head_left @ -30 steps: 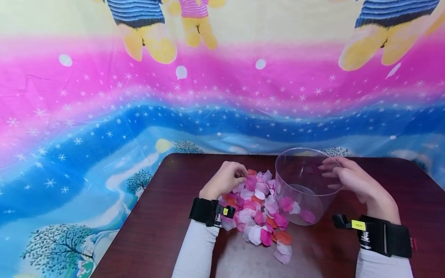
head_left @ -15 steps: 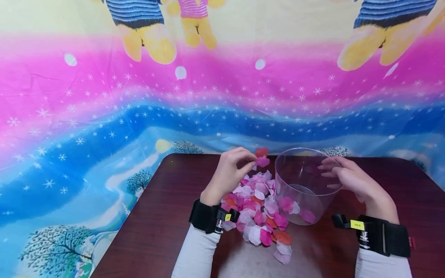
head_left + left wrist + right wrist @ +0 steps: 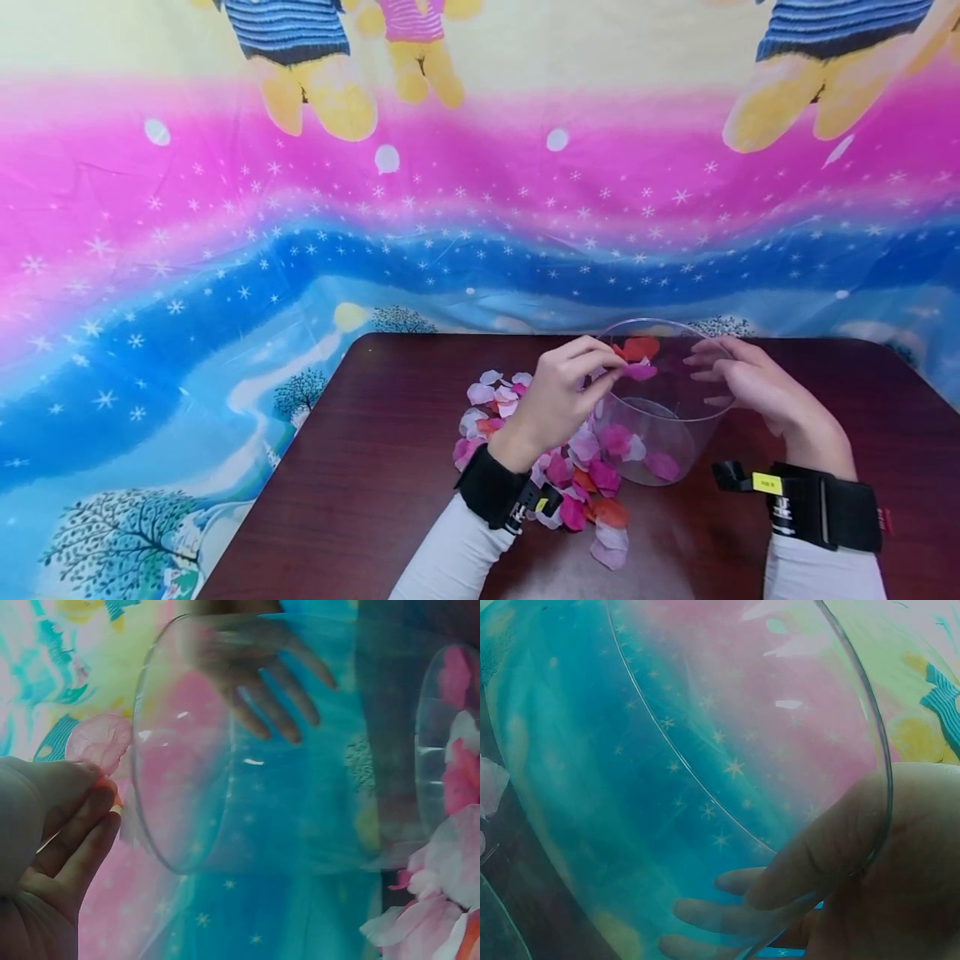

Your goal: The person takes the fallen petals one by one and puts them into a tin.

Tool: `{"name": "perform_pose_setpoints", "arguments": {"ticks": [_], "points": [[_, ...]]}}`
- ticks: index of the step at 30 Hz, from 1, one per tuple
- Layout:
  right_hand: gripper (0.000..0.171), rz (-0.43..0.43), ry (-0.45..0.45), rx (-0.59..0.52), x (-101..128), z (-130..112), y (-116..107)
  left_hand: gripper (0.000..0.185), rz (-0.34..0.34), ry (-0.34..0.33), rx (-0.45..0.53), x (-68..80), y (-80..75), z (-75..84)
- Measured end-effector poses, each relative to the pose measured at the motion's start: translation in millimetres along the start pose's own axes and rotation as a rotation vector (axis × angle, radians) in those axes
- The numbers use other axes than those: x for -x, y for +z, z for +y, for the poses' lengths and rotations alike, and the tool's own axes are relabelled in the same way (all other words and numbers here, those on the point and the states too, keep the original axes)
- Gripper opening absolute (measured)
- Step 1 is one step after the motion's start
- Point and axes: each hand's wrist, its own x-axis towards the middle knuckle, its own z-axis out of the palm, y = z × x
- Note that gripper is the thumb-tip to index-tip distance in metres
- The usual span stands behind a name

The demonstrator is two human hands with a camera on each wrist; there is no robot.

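Note:
My left hand [image 3: 566, 396] pinches a few artificial flower petals, an orange-red one [image 3: 641, 347] and a magenta one [image 3: 640, 370] among them. In the head view these overlap the mouth of a clear plastic bucket [image 3: 682, 433]; in the left wrist view the pinched pink petal [image 3: 99, 742] is right at the rim. Several petals [image 3: 662, 465] show low in the bucket. My right hand [image 3: 772, 387] rests at the bucket's right side, fingers spread and extended along the wall, seen through the plastic in the right wrist view. Beneath my left wrist is a loose petal heap [image 3: 472, 425], partly hidden.
The dark red-brown wooden table [image 3: 360, 467] carries everything. Stray orange and pale pink petals [image 3: 609, 546] lie at the near end of the heap. A printed cloth backdrop [image 3: 465, 208] hangs right behind the table's far edge.
My left hand has lifted the petals off the heap and carried them right to the bucket's rim. The right hand and the bucket stay where they were.

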Motion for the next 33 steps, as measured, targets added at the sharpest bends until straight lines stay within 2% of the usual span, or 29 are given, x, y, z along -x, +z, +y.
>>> {"name": "perform_pose_setpoints", "arguments": {"ticks": [7, 13, 18, 23, 27, 30, 33], "points": [[0.046, 0.012, 0.0, -0.002, 0, -1, 1, 0.011, -0.097, -0.052, 0.041, 1.4, 8.3, 3.2], [0.047, 0.009, -0.008, -0.005, -1, -2, 1, 0.016, -0.115, -0.059, 0.025, 1.1, 5.7, 1.6], [0.047, -0.004, -0.012, -0.01, -1, -2, 0, 0.015, -0.098, -0.046, 0.014, 0.6, -6.0, -1.8], [0.047, -0.012, -0.012, -0.018, -2, -2, 0, 0.012, -0.042, -0.055, -0.026, 1.5, -31.7, -12.3], [0.048, -0.014, -0.015, -0.02, -2, -2, 0, 0.014, -0.002, -0.162, -0.061, 8.7, -59.5, -26.4], [0.048, -0.012, -0.019, -0.018, -2, -1, -1, 0.016, 0.018, -0.28, -0.082, 18.2, -79.6, -38.6], [0.048, -0.003, -0.019, -0.01, -1, 0, -2, 0.016, 0.01, -0.396, -0.103, 30.9, -95.0, -52.0]]}}
